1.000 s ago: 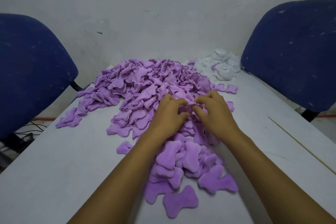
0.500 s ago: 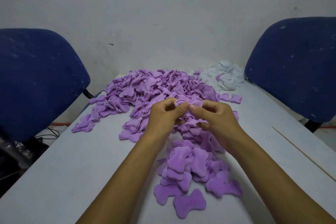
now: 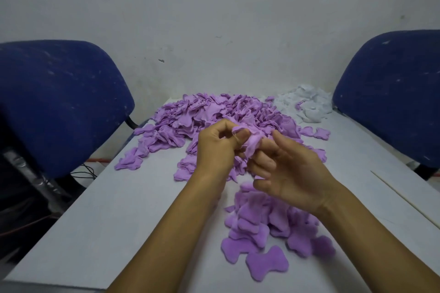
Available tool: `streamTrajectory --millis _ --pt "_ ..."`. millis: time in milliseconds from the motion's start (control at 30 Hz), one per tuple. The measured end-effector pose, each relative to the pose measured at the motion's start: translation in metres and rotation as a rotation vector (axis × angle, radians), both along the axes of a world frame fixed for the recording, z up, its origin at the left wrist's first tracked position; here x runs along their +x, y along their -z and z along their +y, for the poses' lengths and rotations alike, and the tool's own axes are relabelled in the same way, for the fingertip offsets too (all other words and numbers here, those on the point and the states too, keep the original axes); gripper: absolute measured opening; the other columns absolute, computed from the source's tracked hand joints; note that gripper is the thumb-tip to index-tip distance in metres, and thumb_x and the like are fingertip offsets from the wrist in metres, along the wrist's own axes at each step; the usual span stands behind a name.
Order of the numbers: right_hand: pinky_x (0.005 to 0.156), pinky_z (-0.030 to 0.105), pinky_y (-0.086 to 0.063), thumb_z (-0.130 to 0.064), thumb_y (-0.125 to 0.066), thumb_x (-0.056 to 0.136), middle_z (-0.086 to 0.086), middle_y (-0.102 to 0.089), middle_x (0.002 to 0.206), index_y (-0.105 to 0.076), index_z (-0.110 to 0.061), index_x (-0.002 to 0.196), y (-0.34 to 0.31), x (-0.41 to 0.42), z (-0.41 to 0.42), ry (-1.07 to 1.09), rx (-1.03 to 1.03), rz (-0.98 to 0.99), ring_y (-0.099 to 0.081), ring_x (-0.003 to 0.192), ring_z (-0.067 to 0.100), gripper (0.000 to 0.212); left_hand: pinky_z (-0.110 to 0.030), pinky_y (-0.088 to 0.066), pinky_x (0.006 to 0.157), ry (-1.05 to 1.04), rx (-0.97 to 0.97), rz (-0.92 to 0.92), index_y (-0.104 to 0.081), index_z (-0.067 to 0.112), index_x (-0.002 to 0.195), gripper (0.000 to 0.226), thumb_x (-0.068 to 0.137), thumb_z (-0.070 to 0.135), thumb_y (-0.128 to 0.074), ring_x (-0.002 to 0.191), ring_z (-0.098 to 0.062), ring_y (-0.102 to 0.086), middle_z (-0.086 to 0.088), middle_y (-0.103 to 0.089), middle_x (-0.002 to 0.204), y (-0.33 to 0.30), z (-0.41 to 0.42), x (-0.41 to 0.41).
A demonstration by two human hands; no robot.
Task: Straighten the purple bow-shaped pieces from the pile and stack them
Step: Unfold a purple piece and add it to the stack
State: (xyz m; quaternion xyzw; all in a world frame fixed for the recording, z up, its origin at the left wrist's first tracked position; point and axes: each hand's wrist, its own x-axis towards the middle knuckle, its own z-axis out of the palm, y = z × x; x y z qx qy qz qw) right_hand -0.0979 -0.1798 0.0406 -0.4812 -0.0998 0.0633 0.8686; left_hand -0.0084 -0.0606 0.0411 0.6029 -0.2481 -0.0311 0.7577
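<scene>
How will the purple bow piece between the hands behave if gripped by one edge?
Probably floppy: the purple bow piece crumples between the left hand and right hand. Likely light and unlikely to slip, since its surface looks fuzzy.

Grey-white counter [image 3: 133,216] runs from the near edge to the wall. On it: big purple pile [image 3: 214,116] of crumpled bow pieces at the far middle, spilling left and right; white scrap heap [image 3: 307,104] at the far right, touching the pile's edge; near stack [image 3: 266,228] of flattened purple pieces, loosely overlapped; one flat bow [image 3: 266,264] at its front edge.
</scene>
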Motion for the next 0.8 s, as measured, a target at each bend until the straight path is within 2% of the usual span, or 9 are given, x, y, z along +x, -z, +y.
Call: streamTrajectory --millis 67,133,200,333,433,500,600,700,800 --pt "0.061 0.025 -0.041 -0.026 -0.054 0.092 0.001 -0.052 0.072 -0.071 -0.013 0.085 0.0 0.001 -0.005 0.077 -0.092 -0.046 -0.048 0.068 0.013 0.022 -0.026 -0.05 0.055 0.042 0.001 -0.064 -0.063 0.019 0.063 0.033 0.088 -0.002 -0.063 0.063 -0.021 -0.053 -0.005 -0.057 0.064 -0.001 0.005 0.0" --pt "0.063 0.025 -0.052 -0.014 -0.062 0.088 0.004 -0.064 0.076 -0.073 -0.014 0.082 0.001 0.003 -0.007 0.237 -0.163 -0.043 -0.06 0.073 0.015 0.013 -0.032 -0.051 0.064 0.067 0.03 -0.143 -0.062 0.014 0.072 0.022 0.088 0.0 -0.064 0.069 -0.02 -0.054 -0.006 -0.059 0.071 -0.002 0.009 -0.003" --pt "0.065 0.024 -0.056 -0.016 -0.066 0.079 0.006 -0.071 0.079 -0.076 -0.016 0.081 0.003 0.004 -0.008 0.372 -0.245 -0.066 -0.068 0.076 0.015 0.011 -0.037 -0.051 0.066 0.081 0.05 -0.187 -0.063 0.014 0.077 0.017 0.088 0.001 -0.064 0.07 -0.017 -0.056 -0.001 -0.061 0.073 -0.002 0.012 -0.006" --pt "0.058 0.021 -0.054 -0.023 -0.074 0.071 0.012 -0.074 0.081 -0.077 -0.016 0.081 0.005 0.006 -0.001 0.516 -0.377 -0.099 -0.072 0.076 0.017 0.013 -0.05 -0.051 0.063 0.068 0.058 -0.216 -0.062 0.007 0.08 0.011 0.089 -0.001 -0.064 0.069 -0.023 -0.055 -0.01 -0.06 0.075 -0.001 0.017 -0.008" --pt "0.049 0.02 -0.049 -0.014 -0.074 0.08 0.012 -0.073 0.071 -0.074 -0.014 0.077 0.003 0.004 0.006 0.595 -0.463 -0.111 -0.068 0.063 0.016 0.003 -0.048 -0.05 0.06 0.053 0.078 -0.247 -0.062 0.007 0.08 0.011 0.089 0.001 -0.064 0.065 -0.024 -0.054 -0.013 -0.059 0.071 0.0 0.02 -0.01" --pt "0.044 0.019 -0.043 -0.005 -0.069 0.085 0.007 -0.067 0.058 -0.068 -0.012 0.071 0.002 0.003 0.007 0.676 -0.559 -0.136 -0.06 0.051 0.013 0.016 -0.046 -0.05 0.061 0.051 0.084 -0.256 -0.061 0.008 0.079 0.012 0.089 0.002 -0.064 0.064 -0.024 -0.053 -0.015 -0.059 0.071 0.0 0.021 -0.013" --pt "0.042 0.021 -0.037 0.003 -0.065 0.084 -0.003 -0.05 0.042 -0.061 -0.014 0.061 0.003 0.007 0.01 0.786 -0.648 -0.153 -0.044 0.04 0.011 0.029 -0.039 -0.046 0.058 0.043 0.086 -0.249 -0.058 0.006 0.075 0.016 0.088 -0.003 -0.064 0.064 -0.02 -0.049 -0.009 -0.055 0.067 0.0 0.018 -0.017" --pt "0.048 0.023 -0.031 -0.002 -0.067 0.08 -0.009 -0.041 0.041 -0.056 -0.018 0.055 0.006 0.016 0.012 0.949 -0.777 -0.101 -0.034 0.043 0.01 0.032 -0.034 -0.042 0.06 0.021 0.06 -0.233 -0.055 0.01 0.069 0.024 0.085 -0.007 -0.062 0.063 -0.018 -0.045 -0.005 -0.051 0.065 0.0 0.01 -0.025" --pt "0.048 0.021 -0.032 -0.001 -0.064 0.076 -0.007 -0.044 0.046 -0.053 -0.016 0.056 0.008 0.024 0.007 1.167 -0.993 -0.055 -0.036 0.046 0.006 0.028 -0.027 -0.038 0.056 0.007 0.118 -0.344 -0.056 0.025 0.066 0.026 0.081 0.006 -0.064 0.057 -0.012 -0.042 0.008 -0.051 0.06 0.001 0.003 -0.036"
